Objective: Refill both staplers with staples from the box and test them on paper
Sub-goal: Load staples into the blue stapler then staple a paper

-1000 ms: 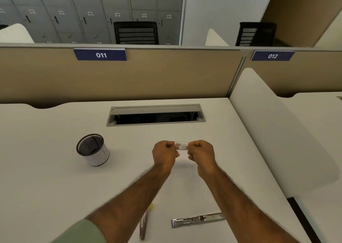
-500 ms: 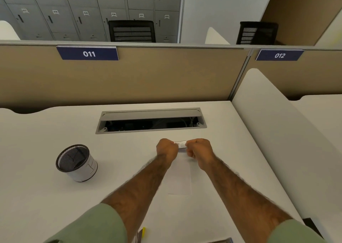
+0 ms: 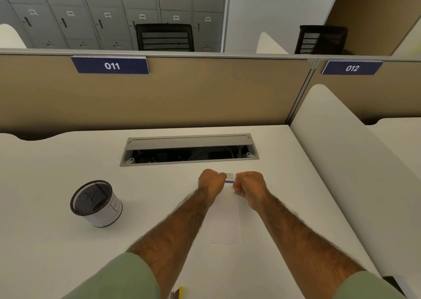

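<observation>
A small staple box (image 3: 229, 177), white with a blue edge, is held between both hands above the white desk. My left hand (image 3: 210, 181) grips its left end and my right hand (image 3: 249, 186) pinches its right end, all fingers curled. A white paper sheet (image 3: 226, 226) lies flat on the desk below the hands, between my forearms. At the bottom edge the tip of one stapler (image 3: 176, 294) with a yellow part shows; the rest of it is out of frame. No second stapler is in sight.
A black mesh pen cup (image 3: 96, 204) stands on the desk (image 3: 45, 241) to the left. An open grey cable tray (image 3: 189, 149) is set into the desk just beyond the hands. Tan partitions close the back; a white divider (image 3: 341, 162) borders the right.
The view tilted up, so the staplers near the front edge slid almost out of frame. Both hands stay on the staple box, now slightly farther out over the paper.
</observation>
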The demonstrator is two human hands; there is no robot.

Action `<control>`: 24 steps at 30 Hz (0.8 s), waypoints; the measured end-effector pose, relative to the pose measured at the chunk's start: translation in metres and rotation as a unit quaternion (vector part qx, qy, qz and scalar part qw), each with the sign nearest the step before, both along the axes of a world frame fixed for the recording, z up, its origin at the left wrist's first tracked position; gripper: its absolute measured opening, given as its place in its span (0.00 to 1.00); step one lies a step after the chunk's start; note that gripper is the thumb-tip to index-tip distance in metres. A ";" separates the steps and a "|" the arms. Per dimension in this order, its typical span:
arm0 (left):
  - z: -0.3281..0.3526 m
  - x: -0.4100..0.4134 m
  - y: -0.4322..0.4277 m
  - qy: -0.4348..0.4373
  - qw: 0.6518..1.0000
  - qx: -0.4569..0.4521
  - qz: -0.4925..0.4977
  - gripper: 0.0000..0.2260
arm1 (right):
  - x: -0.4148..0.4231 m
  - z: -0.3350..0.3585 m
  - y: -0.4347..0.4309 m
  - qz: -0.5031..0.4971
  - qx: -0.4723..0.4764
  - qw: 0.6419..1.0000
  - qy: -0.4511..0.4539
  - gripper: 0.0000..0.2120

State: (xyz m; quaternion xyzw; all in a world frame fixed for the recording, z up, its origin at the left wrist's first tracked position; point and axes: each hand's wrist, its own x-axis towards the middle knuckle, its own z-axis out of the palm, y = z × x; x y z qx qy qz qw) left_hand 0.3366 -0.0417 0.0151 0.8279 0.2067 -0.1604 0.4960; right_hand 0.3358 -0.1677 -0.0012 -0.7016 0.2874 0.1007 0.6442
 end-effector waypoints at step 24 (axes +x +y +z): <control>0.033 -0.283 0.097 -0.054 0.996 -0.045 -0.050 0.07 | -0.273 0.031 -0.015 0.339 -0.328 0.878 -0.074 0.17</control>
